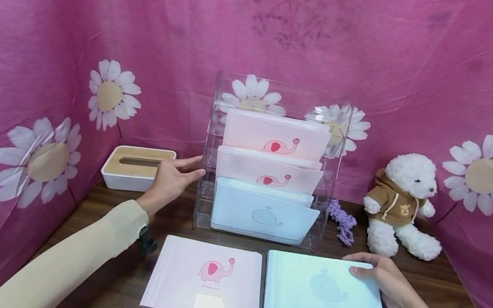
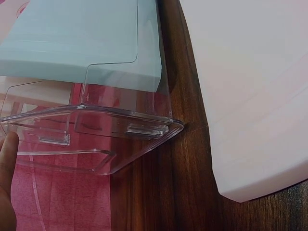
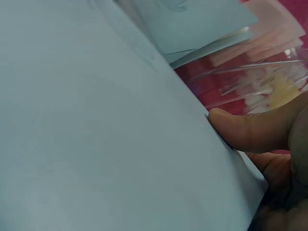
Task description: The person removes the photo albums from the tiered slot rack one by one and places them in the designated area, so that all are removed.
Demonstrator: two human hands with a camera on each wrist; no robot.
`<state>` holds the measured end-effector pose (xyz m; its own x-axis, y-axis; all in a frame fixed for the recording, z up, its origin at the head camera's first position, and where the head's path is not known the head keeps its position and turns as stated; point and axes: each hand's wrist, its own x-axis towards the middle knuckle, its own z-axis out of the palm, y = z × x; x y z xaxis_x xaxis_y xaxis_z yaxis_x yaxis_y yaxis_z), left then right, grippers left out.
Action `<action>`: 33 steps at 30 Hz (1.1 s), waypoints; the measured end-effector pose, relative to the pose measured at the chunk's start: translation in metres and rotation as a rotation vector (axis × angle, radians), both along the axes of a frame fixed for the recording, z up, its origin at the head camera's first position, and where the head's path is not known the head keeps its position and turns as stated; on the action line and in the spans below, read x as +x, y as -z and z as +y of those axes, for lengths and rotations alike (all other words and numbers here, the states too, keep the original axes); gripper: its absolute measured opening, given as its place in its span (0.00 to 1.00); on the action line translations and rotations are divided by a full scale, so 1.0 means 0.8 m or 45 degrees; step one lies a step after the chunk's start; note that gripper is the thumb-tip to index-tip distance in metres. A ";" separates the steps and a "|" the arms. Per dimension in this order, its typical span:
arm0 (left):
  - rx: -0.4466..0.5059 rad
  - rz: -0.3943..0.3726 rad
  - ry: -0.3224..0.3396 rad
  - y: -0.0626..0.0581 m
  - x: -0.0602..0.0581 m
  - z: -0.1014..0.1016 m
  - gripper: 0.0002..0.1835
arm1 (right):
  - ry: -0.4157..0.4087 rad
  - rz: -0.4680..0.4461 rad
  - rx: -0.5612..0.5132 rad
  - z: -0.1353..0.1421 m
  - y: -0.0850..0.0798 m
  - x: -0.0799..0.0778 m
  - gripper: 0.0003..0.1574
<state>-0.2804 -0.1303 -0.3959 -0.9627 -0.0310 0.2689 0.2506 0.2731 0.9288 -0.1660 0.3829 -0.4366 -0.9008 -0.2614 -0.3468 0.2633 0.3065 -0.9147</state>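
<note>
A clear acrylic rack [image 1: 330,191] stands at the back, its tiers holding pink elephant folders [image 1: 274,134] above a light-blue whale folder [image 1: 241,213]. My left hand [image 1: 172,179] touches the rack's left side with its fingers extended; one finger [image 2: 7,159] shows against the clear panel in the left wrist view. On the table in front lie a pink elephant folder [image 1: 186,270] and, to its right, a stack of light-blue whale folders [image 1: 299,306]. My right hand [image 1: 385,280] pinches that blue stack at its far right corner, thumb on top and fingers below the edge.
A white tissue box with a wooden lid [image 1: 137,168] sits left of the rack, beside my left hand. Right of the rack lie a purple knitted item [image 1: 341,223] and a seated white teddy bear [image 1: 398,203] in a brown hoodie. Pink floral cloth [image 1: 192,12] hangs behind.
</note>
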 end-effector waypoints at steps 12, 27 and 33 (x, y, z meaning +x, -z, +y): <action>-0.011 -0.011 0.005 -0.001 0.002 -0.001 0.24 | 0.012 -0.050 -0.036 -0.020 0.037 0.009 0.25; -0.038 -0.087 -0.013 -0.001 0.003 -0.001 0.24 | 0.099 -0.030 0.002 -0.043 0.044 0.000 0.26; 0.001 -0.058 0.012 -0.002 0.005 0.001 0.24 | 0.081 0.130 0.328 -0.040 0.035 -0.010 0.26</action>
